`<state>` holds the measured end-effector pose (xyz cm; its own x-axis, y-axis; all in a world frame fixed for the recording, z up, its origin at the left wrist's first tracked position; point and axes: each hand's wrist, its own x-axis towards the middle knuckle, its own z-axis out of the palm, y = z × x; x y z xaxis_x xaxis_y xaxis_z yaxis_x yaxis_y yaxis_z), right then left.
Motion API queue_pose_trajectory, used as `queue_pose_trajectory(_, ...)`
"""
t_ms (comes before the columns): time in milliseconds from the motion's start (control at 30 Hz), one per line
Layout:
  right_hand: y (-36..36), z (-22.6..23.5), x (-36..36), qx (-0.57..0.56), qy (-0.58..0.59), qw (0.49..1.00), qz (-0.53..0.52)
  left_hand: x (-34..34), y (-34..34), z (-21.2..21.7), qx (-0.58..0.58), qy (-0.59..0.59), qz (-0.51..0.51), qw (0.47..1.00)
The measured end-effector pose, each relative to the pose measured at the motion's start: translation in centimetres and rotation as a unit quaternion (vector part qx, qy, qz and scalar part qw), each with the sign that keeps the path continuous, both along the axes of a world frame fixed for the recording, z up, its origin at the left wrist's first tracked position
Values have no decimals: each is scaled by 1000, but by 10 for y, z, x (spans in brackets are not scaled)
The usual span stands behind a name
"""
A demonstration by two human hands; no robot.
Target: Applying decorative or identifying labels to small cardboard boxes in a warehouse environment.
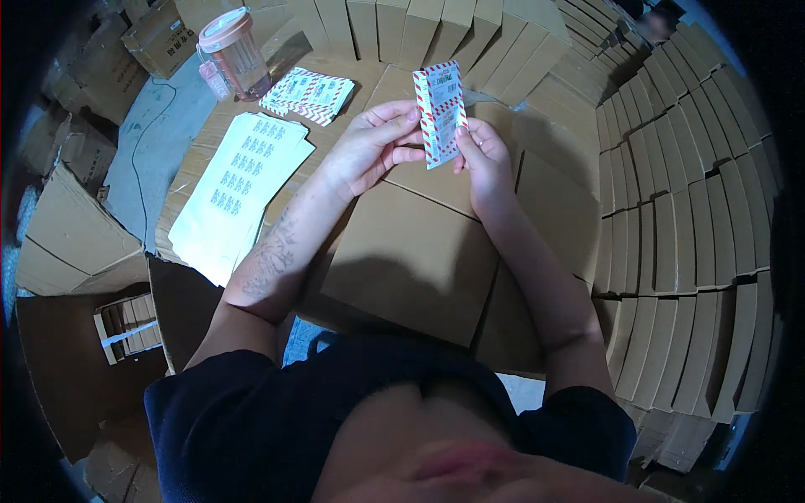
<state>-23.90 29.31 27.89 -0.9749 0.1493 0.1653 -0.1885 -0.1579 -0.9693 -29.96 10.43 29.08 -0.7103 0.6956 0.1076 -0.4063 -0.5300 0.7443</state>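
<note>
Upright above a brown cardboard box [411, 260], a narrow printed card [440, 121] with a red-and-white striped border is held between both hands. My left hand [376, 147] pinches its left edge between thumb and fingers. On the lower right edge, my right hand [486, 161] grips it with the thumb in front. Whether the card is one piece or folded, I cannot tell. A pile of similar striped cards [308, 94] lies beyond my left hand. Beside my left forearm is a stack of white label sheets [243, 180] with small dark print.
A clear tumbler with a pink lid [231, 42] stands at the far left. Flat brown cartons [419, 33] line the back, and several tiers of them [679, 226] rise on the right. An open cardboard box [67, 360] sits at the lower left.
</note>
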Motion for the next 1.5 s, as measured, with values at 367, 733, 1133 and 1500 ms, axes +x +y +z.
queue_pose_trajectory(367, 2, 0, 0, 11, 2, 1000, 18, 4, 1, 2, -6, 18, 2, 1000)
queue_pose_trajectory(733, 2, -2, -1, 28, 22, 999, 34, 19, 8, 19, -40, 227, 213, 949)
queue_pose_trajectory(1133, -3, 0, 1, 47, 18, 998, 33, 24, 6, 21, -72, 256, 222, 938)
queue_pose_trajectory(1500, -3, 5, 0, 33, 15, 999, 28, 21, 16, 17, -59, 282, 250, 924)
